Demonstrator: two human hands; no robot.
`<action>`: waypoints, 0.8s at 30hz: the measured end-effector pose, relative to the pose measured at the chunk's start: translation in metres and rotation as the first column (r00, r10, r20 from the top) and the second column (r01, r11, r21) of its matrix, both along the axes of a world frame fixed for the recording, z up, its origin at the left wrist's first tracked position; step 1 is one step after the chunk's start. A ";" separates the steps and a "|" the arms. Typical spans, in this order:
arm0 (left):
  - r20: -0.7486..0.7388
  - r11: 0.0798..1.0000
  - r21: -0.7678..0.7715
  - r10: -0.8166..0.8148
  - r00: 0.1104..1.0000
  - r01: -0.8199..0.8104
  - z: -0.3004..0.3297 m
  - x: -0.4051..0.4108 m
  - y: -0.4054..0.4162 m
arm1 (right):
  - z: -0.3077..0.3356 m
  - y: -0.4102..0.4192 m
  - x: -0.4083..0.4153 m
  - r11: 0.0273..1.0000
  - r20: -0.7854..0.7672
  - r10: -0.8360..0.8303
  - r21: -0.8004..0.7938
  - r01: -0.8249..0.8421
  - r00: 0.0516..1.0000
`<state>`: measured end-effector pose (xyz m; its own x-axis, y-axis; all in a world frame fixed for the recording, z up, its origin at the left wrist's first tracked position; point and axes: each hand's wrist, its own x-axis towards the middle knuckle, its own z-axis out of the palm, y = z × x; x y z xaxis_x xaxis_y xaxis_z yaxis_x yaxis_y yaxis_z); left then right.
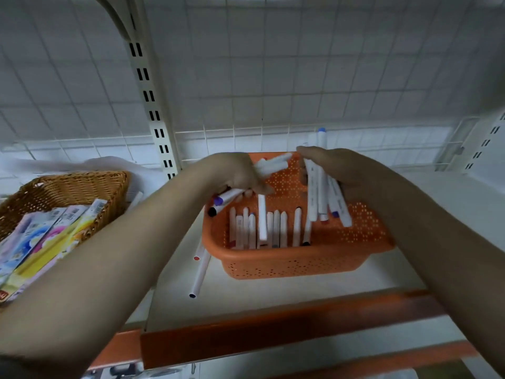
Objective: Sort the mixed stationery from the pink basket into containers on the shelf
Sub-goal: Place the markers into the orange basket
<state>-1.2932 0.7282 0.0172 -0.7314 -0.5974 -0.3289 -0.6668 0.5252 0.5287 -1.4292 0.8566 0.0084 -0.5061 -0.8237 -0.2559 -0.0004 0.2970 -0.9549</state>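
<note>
An orange perforated basket [297, 262] stands on the white shelf and holds several white markers [273, 228] lying side by side. Above its left rim, my left hand [235, 173] is shut on a bunch of white markers [270, 166] whose coloured caps stick out below the fist. My right hand [347, 170] is over the basket's right half, shut on another bundle of white markers [323, 195] held nearly upright, one with a blue cap on top. Two white markers [200, 269] lie on the shelf just left of the basket.
A wicker basket [68, 187] at the left holds several colourful flat packets [43, 239]. A slotted metal upright [153, 105] rises behind, with white wire grid panels on the back wall. The shelf's orange front edge [273, 332] runs below the basket.
</note>
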 end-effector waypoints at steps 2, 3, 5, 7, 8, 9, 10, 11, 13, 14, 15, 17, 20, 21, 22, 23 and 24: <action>0.177 0.990 -0.117 -0.053 0.983 0.074 -0.001 -0.005 0.006 | 0.000 -0.001 0.005 1.000 0.027 -0.004 -0.013 0.005 1.000; 0.210 0.983 -0.163 -0.051 0.976 0.087 0.001 -0.005 0.009 | 0.000 -0.001 0.007 0.999 0.049 -0.001 -0.032 0.003 0.999; 0.140 0.981 -0.185 -0.024 0.990 0.050 0.004 -0.001 0.010 | 0.000 0.000 0.009 0.997 0.084 0.007 -0.079 -0.001 0.996; -0.076 0.993 -0.109 0.030 0.997 -0.038 0.005 0.005 0.009 | 0.000 -0.001 0.011 0.994 0.098 0.012 -0.110 -0.001 0.995; -0.225 0.998 -0.003 0.062 0.972 -0.064 0.005 0.009 0.011 | 0.000 -0.002 0.013 0.992 0.106 0.009 -0.124 0.004 0.994; -0.362 0.990 0.125 0.099 0.927 -0.056 0.005 0.014 0.015 | 0.000 -0.003 0.016 0.990 0.115 0.000 -0.138 0.016 0.993; -0.467 0.971 0.238 0.127 0.875 -0.014 0.004 0.018 0.021 | 0.000 -0.005 0.018 0.988 0.117 -0.018 -0.150 0.036 0.993; -0.523 0.957 0.291 0.137 0.841 0.025 0.002 0.021 0.027 | 0.001 -0.007 0.021 0.986 0.114 -0.037 -0.159 0.055 0.993; -0.531 0.961 0.269 0.091 0.842 0.066 -0.001 0.027 0.038 | 0.001 -0.011 0.026 0.981 0.137 -0.052 -0.180 0.076 0.989; -0.532 0.963 0.258 0.074 0.843 0.078 -0.003 0.028 0.042 | 0.001 -0.014 0.028 0.979 0.153 -0.057 -0.185 0.085 0.987; -0.541 0.961 0.264 0.075 0.838 0.084 -0.005 0.029 0.043 | 0.002 -0.015 0.030 0.978 0.156 -0.066 -0.187 0.094 0.986; -0.558 0.952 0.295 0.100 0.824 0.085 -0.007 0.030 0.040 | 0.003 -0.017 0.032 0.976 0.130 -0.087 -0.190 0.111 0.988; -0.549 0.961 0.268 0.089 0.831 0.074 -0.011 0.032 0.035 | 0.005 -0.018 0.030 0.971 0.114 -0.116 -0.198 0.137 0.987; -0.537 0.965 0.252 0.080 0.840 0.069 -0.011 0.033 0.035 | 0.006 -0.017 0.028 0.967 0.087 -0.135 -0.204 0.150 0.987; -0.526 0.967 0.248 0.078 0.847 0.065 -0.011 0.033 0.035 | 0.006 -0.017 0.025 0.962 0.039 -0.160 -0.218 0.165 0.986; -0.522 0.965 0.254 0.083 0.849 0.061 -0.011 0.034 0.035 | 0.007 -0.016 0.022 0.954 -0.016 -0.185 -0.243 0.176 0.983; -0.525 0.962 0.268 0.100 0.845 0.053 -0.012 0.035 0.035 | 0.008 -0.014 0.019 0.947 -0.076 -0.205 -0.266 0.178 0.976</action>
<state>-1.2585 0.7630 0.0053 -0.8245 -0.5643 -0.0421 -0.2548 0.3038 0.9180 -1.4102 0.8426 0.0161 -0.6729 -0.7397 0.0116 -0.0684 0.0466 -0.9966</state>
